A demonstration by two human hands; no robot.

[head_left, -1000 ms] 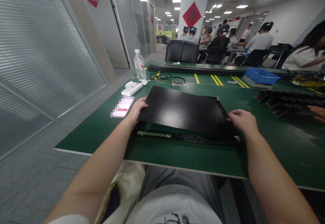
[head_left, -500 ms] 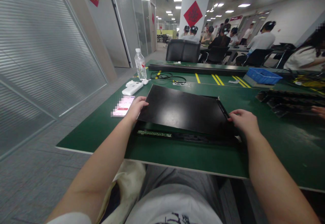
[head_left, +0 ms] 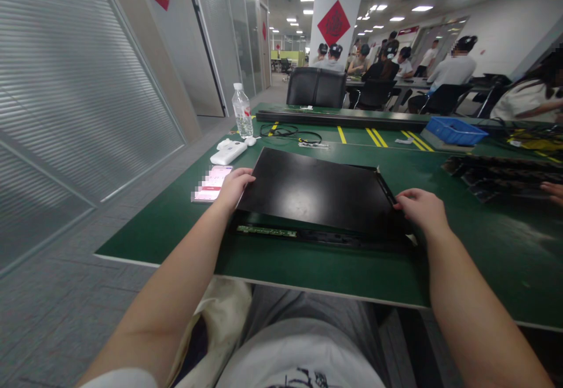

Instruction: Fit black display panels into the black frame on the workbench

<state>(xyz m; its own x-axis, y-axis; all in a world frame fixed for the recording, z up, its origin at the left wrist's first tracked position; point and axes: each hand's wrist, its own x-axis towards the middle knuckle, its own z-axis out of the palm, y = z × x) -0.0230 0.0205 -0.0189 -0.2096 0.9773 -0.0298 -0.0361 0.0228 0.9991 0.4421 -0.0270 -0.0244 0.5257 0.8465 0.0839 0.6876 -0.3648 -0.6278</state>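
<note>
Black panel [head_left: 316, 191] on the green desk [head_left: 176, 224], near edge tilted up off a thin circuit strip [head_left: 268, 231]; my left hand [head_left: 233, 187] is curled round its left edge and my right hand [head_left: 417, 209] pinches its near right corner, both gripping the panel. By the look of it, thin, stiff, glossy and light, likely fragile and quick to smudge, so best held by opposite edges, never the face. Fingertips beneath it, its underside and most of what lies under it are hidden; phone [head_left: 212, 183] just left of it has an unreadable screen.
</note>
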